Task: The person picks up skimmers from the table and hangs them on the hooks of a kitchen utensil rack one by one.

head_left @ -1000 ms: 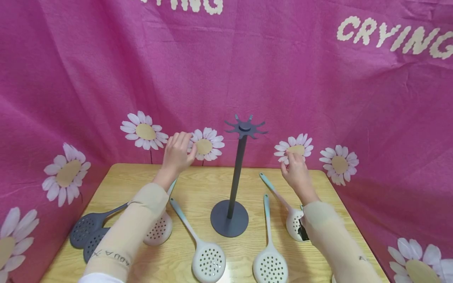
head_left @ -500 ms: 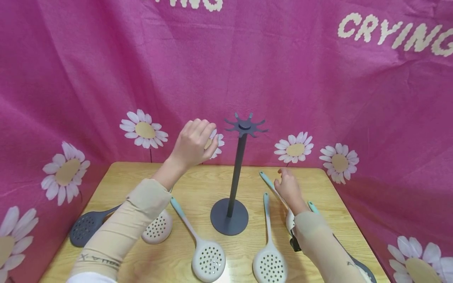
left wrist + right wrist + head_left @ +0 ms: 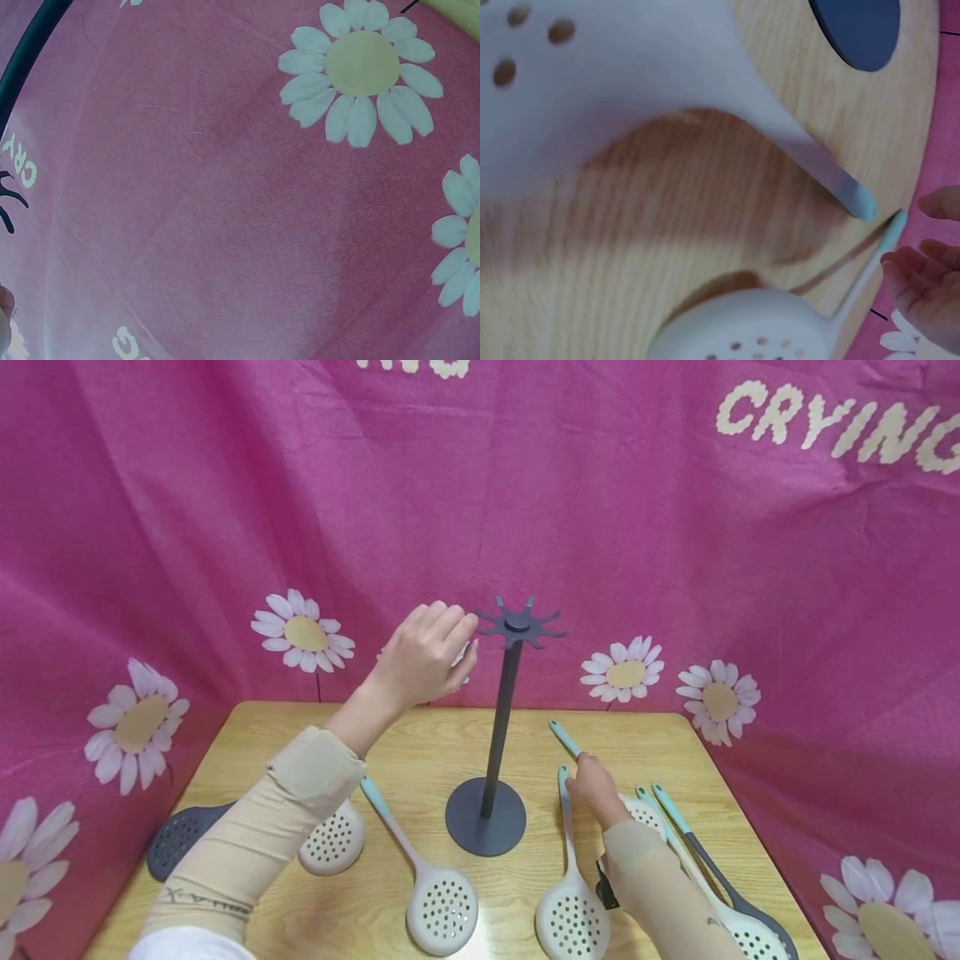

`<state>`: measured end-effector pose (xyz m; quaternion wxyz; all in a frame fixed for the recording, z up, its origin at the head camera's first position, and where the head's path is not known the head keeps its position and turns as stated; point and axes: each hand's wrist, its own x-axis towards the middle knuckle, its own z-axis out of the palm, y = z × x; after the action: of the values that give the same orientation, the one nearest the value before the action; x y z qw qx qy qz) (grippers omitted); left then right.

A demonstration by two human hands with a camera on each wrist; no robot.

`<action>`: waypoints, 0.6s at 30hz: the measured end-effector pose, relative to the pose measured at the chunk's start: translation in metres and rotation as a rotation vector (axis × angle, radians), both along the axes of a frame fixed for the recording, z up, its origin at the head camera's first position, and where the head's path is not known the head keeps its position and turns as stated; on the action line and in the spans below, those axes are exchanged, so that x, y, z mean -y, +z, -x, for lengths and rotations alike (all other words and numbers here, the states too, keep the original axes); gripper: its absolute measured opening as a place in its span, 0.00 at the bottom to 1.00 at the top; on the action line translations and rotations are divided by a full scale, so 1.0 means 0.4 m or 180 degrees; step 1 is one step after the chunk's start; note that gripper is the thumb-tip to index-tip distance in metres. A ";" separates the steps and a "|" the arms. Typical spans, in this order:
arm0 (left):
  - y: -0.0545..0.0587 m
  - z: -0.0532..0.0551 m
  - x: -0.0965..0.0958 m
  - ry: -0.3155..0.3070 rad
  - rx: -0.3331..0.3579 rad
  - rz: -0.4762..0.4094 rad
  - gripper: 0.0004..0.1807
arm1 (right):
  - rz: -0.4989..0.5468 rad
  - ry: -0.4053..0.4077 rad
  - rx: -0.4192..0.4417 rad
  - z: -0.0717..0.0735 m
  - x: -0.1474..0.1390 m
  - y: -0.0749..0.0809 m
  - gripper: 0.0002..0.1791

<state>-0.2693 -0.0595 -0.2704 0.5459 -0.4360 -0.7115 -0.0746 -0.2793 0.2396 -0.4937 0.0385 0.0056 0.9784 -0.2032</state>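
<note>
A dark utensil stand (image 3: 504, 718), with a ring of hooks on top and a round base, stands mid-table. My left hand (image 3: 427, 652) is raised beside the hooks, its fingers loosely bent and nothing seen in them. Low on the right, my right hand (image 3: 597, 789) is over the handle of a white skimmer (image 3: 645, 812), whose mint end pokes out past the fingers. In the right wrist view that skimmer's handle (image 3: 890, 232) passes between the parted thumb and fingers (image 3: 907, 281). A second white skimmer (image 3: 573, 914) lies just left of this hand.
Another white skimmer (image 3: 442, 910) lies front centre; a pinkish one (image 3: 332, 839) is partly behind the left arm. A dark skimmer (image 3: 180, 842) lies far left. At right are a white skimmer (image 3: 750, 935) and a dark-headed utensil (image 3: 738, 902). A pink cloth (image 3: 375, 510) surrounds the table.
My left hand has risen and moved right towards the stand's hooks. My right hand has come down from the back of the table onto the skimmer's handle.
</note>
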 end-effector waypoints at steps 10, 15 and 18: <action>0.005 -0.006 -0.012 0.0156 -0.0105 0.0131 0.04 | -0.0146 -0.0211 0.0373 0.003 0.010 -0.063 0.26; -0.002 -0.001 -0.018 0.0237 -0.0212 0.0165 0.04 | -0.0212 -0.0329 0.0627 -0.005 0.016 -0.080 0.26; -0.003 0.000 -0.023 0.0252 -0.0241 0.0144 0.03 | -0.0204 -0.0293 0.0690 -0.013 0.022 -0.081 0.27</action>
<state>-0.2694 -0.0505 -0.2716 0.5650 -0.4223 -0.7085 -0.0203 -0.2741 0.2308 -0.5263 0.1345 0.0737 0.9732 -0.1715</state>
